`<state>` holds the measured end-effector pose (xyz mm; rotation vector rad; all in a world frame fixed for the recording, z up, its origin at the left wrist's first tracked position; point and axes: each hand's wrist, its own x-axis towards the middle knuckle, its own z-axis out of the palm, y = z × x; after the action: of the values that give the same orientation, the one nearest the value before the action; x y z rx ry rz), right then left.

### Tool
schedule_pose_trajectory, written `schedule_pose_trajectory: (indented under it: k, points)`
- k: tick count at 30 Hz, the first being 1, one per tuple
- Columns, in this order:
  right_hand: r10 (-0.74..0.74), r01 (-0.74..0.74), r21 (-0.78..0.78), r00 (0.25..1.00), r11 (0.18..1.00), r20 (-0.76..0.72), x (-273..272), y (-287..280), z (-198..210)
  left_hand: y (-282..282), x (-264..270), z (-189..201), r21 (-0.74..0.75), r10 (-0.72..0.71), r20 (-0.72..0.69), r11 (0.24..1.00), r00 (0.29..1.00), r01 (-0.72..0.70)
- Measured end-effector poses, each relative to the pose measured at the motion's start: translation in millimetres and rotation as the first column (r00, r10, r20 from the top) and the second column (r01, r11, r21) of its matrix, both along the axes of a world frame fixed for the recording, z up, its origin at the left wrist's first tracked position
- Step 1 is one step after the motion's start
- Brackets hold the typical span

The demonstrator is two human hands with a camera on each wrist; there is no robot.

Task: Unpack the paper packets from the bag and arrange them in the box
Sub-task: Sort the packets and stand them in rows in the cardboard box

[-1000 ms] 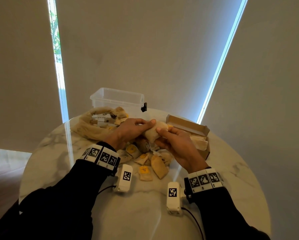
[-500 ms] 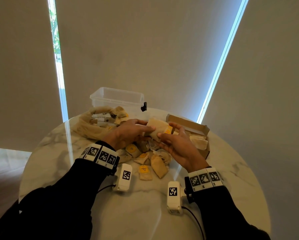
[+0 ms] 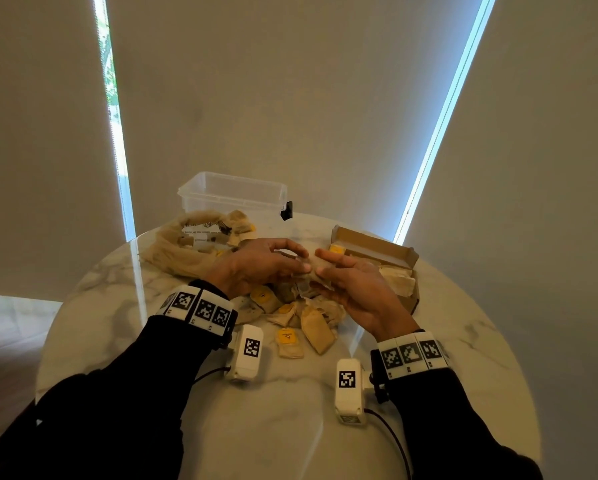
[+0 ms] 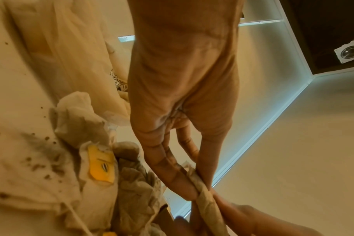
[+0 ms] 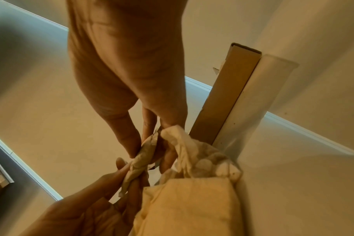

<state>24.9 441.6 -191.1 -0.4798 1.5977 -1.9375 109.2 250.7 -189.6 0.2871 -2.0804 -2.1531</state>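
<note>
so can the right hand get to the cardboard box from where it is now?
Probably yes. The cardboard box sits open right beside the right hand, nothing between them. But that hand and the left hand are both pinching one paper packet, so the left must let go first.

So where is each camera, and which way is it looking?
Head: worn on the head, looking forward and down at the round table; both hands, sleeves and wrist cameras show.
Left wrist: on the left wrist, looking along the left hand to its fingers pinching a crumpled paper packet.
Right wrist: on the right wrist, looking along the right hand toward the cardboard box.
Shared: both wrist views show the same packet, gripped by both hands.
</note>
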Motion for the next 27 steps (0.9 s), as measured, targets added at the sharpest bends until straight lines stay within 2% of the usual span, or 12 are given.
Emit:
schedule_pose_trajectory:
  k: [7, 13, 16, 20, 27]
  points:
    - [0.064, -0.058, -0.093, 0.996, 0.994, 0.062, 3, 2, 2, 2, 1, 1, 0.053, 0.023, -0.029, 0.998, 0.999, -0.021]
    - [-0.026, 0.027, 0.014, 0.999, 1.000, -0.041, -4, 5, 8, 6, -3, 0, 0.049, 0.050, -0.078, 0.998, 0.996, -0.046]
    - [-0.143, 0.146, 0.020, 0.984, 0.989, -0.106, -27, 23, 22, 4, -4, -1, 0.021, 0.093, -0.101, 0.996, 0.991, -0.092]
    - [-0.296, 0.362, 0.150, 0.893, 0.920, -0.338, -69, 62, 41, 3, -4, -1, -0.018, 0.084, -0.079, 0.996, 0.993, -0.086]
    - [-0.162, 0.402, 0.457, 0.863, 0.794, -0.479, -116, 82, 39, 1, -4, -4, -0.052, 0.103, -0.066, 0.993, 0.993, -0.106]
